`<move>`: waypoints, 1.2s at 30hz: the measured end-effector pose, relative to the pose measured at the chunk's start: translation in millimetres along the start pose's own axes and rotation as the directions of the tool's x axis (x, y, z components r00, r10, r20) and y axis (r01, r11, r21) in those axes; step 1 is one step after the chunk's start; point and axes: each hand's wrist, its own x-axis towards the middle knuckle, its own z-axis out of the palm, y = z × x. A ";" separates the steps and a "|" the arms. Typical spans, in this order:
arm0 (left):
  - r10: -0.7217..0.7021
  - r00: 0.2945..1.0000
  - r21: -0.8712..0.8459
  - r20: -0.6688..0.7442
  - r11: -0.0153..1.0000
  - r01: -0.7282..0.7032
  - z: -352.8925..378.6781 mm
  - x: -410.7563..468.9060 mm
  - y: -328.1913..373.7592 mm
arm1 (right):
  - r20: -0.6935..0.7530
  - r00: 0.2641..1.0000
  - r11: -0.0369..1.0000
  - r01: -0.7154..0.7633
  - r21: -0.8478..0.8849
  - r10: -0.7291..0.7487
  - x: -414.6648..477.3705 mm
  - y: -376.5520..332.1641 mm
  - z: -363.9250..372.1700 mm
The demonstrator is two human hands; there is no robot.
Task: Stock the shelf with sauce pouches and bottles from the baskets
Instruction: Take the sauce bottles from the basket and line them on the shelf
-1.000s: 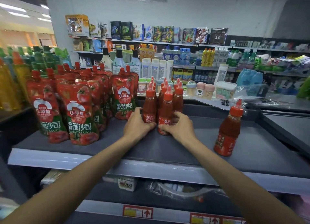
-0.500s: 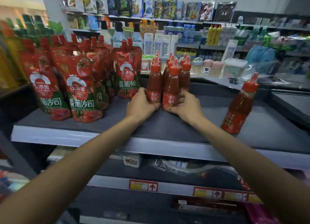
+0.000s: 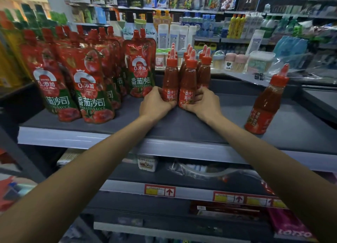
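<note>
Bottle cluster [image 3: 187, 78] right of pouches [image 3: 140, 73]: left hand [image 3: 155, 104] and right hand [image 3: 204, 104] grip its front row; an uneven low push may topple rear ones.

Dim, bluish store light is falling from above across the dark shelf [image 3: 182, 126], and its lower tiers are sinking into shadow. Warmer light is glowing at the upper left corner. Soft glare is streaking the glossy sauce pouches [image 3: 91, 89], while the bottles [image 3: 187, 78] at the shelf's middle are showing sharpest. Wide-angle distortion is bowing the shelf's front edge and tilting the lone bottle [image 3: 266, 104] near its right end. The distant goods [image 3: 237, 26] are blurring.
</note>
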 end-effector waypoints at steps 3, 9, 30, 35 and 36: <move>-0.009 1.000 -0.015 0.003 1.000 0.009 0.3 2.2 -2.6 | 0.003 1.000 1.000 0.000 0.014 0.000 -1.4 -1.3 -0.1; -0.005 1.000 0.002 -0.028 1.000 0.005 1.3 6.8 -6.0 | -0.015 1.000 0.999 0.001 0.032 -0.001 -1.7 -0.1 0.7; -0.012 0.999 0.007 0.039 1.000 0.012 -9.5 -7.1 3.9 | -0.001 1.000 1.000 -0.011 -0.011 0.011 -18.0 -13.4 -9.7; -0.056 0.991 0.115 0.125 0.993 0.042 -38.5 -27.8 15.5 | -0.028 0.998 0.999 0.051 0.018 -0.051 -52.1 -26.9 -39.6; -0.041 0.992 0.132 0.116 0.991 0.025 -42.4 -36.4 18.3 | -0.029 0.997 0.996 0.078 0.035 -0.077 -62.4 -28.2 -46.7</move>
